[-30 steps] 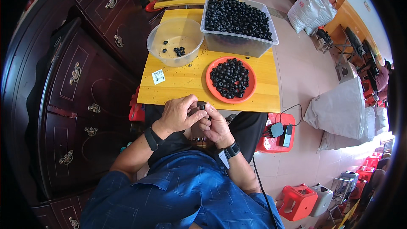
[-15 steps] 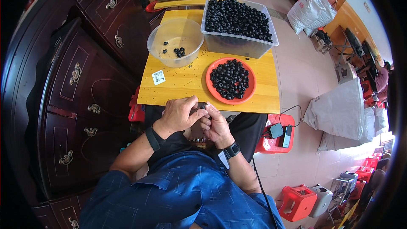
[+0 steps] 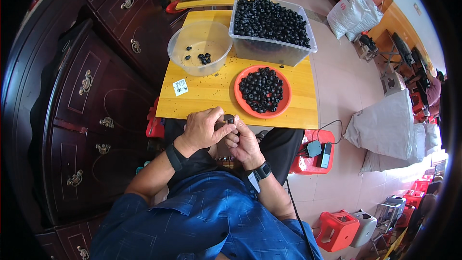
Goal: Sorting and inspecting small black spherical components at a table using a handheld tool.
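At the near edge of the table my left hand point(image 3: 204, 129) and my right hand point(image 3: 246, 143) meet, fingers curled and pinching. Between their fingertips is a small black ring-like part point(image 3: 229, 117), mostly covered by the fingers. Beyond my right hand lies an orange-red plate point(image 3: 288, 97) with many black ring-shaped parts point(image 3: 261, 89) heaped on it. A round clear tub point(image 3: 219, 65) farther left holds several similar black parts point(image 3: 204, 58). Behind the plate stands a big clear bin point(image 3: 275, 54) filled with more of them.
The yellow wooden table point(image 3: 192, 106) bears black specks and a white label point(image 3: 180, 87). A dark wooden cabinet point(image 3: 91, 115) stands close on my left. On my right are a red stool point(image 3: 308, 164) with small devices and a cable, white sacks point(image 3: 382, 125), and another red stool point(image 3: 336, 230).
Both hands stay in nearly the same place, still pinching the black part, with only a slight shift of the fingers. The plate, tub and bin look unchanged.
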`<state>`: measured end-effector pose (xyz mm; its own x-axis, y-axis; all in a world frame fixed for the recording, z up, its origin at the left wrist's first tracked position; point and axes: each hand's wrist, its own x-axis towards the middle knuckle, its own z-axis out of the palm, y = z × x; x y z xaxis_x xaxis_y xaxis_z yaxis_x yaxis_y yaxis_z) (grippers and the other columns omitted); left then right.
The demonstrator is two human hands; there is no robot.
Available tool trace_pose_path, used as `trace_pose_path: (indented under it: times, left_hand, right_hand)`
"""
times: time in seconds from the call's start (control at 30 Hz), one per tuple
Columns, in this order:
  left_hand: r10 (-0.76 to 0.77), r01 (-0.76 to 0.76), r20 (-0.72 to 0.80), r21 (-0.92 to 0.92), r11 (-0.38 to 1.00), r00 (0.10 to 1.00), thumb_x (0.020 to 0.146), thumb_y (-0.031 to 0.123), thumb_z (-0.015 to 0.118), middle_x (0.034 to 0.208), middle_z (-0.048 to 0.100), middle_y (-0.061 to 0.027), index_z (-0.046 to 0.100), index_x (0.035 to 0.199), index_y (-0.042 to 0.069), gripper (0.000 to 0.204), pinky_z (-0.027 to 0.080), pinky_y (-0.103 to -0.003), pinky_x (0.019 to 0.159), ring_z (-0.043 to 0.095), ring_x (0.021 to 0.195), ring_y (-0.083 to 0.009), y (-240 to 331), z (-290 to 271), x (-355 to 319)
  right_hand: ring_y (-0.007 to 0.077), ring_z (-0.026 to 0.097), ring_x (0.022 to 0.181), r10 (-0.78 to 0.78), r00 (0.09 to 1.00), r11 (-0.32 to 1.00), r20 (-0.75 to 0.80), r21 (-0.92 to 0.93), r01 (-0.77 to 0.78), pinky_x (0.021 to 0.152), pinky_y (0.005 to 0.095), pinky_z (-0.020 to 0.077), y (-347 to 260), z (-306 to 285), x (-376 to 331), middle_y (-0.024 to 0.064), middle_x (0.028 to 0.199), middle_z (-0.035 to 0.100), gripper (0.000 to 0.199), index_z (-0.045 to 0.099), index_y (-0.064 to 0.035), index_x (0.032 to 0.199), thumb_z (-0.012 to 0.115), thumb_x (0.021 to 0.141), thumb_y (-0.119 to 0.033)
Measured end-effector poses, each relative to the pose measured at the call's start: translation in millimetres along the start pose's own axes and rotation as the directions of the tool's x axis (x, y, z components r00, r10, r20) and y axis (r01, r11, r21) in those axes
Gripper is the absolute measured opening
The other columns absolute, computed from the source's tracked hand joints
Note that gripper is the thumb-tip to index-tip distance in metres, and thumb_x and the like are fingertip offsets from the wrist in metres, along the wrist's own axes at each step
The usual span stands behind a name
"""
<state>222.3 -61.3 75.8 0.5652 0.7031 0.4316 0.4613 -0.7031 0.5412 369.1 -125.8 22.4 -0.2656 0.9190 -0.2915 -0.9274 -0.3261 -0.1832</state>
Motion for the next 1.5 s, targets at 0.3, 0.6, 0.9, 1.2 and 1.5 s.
trace_pose_path:
  times: [0.3,0.6,0.9,1.2,1.5]
  left_hand:
    - [0.005,-0.004,0.019,-0.011,1.000,1.000,0.086,0.039,0.071,0.065,0.058,-0.0074,0.055,0.077,0.006,0.039,0.044,-0.037,0.053,0.059,0.058,-0.0271,1,-1,2]
    - [0.039,-0.041,0.040,0.051,0.998,0.998,0.088,0.042,0.067,0.065,0.058,-0.0095,0.053,0.073,0.006,0.041,0.045,-0.040,0.054,0.059,0.059,-0.0302,-5,9,-5]
    - [-0.186,0.237,0.163,-0.400,0.885,0.969,0.092,0.024,0.068,0.064,0.048,0.0014,0.056,0.082,0.005,0.023,0.038,-0.025,0.052,0.045,0.057,-0.0071,-9,2,-2]
    - [-0.236,0.319,0.216,-0.682,0.658,0.948,0.097,0.021,0.061,0.071,0.041,0.0086,0.054,0.091,0.007,0.017,0.030,-0.018,0.054,0.036,0.060,-0.0007,-26,20,-8]
    - [-0.205,0.417,0.365,-0.748,0.517,0.908,0.098,0.023,0.061,0.071,0.043,0.0085,0.054,0.104,0.006,0.019,0.029,-0.017,0.054,0.036,0.061,0.0005,-13,9,-10]
  right_hand:
    - [0.0027,0.041,0.053,-0.005,1.000,1.000,-0.002,-0.013,0.005,0.045,0.0167,0.0354,-1,0,-1,-0.0053,0.073,0.046,0.019,0.053,-0.0105,0.095,0.054,0.102,-0.028]
    - [0.0031,0.040,0.054,-0.036,0.999,0.999,-0.032,0.001,0.036,0.045,0.0167,0.0343,1,-2,-1,-0.0050,0.073,0.046,0.014,0.054,-0.0110,0.101,0.054,0.102,-0.025]
    - [0.0037,0.038,0.054,0.018,1.000,1.000,0.015,0.003,-0.018,0.045,0.0169,0.0327,-2,1,-2,-0.0052,0.072,0.043,0.014,0.054,-0.0119,0.096,0.054,0.102,-0.025]
    - [0.0032,0.035,0.054,0.040,0.992,0.987,0.120,-0.157,-0.020,0.046,0.0169,0.0317,-1,-1,-2,-0.0061,0.069,0.038,0.015,0.053,-0.0119,0.094,0.054,0.102,-0.024]
    - [0.0035,0.037,0.055,0.087,0.993,0.993,0.080,-0.082,-0.081,0.046,0.0174,0.0324,1,-4,2,-0.0058,0.071,0.040,0.016,0.054,-0.0117,0.098,0.052,0.103,-0.027]
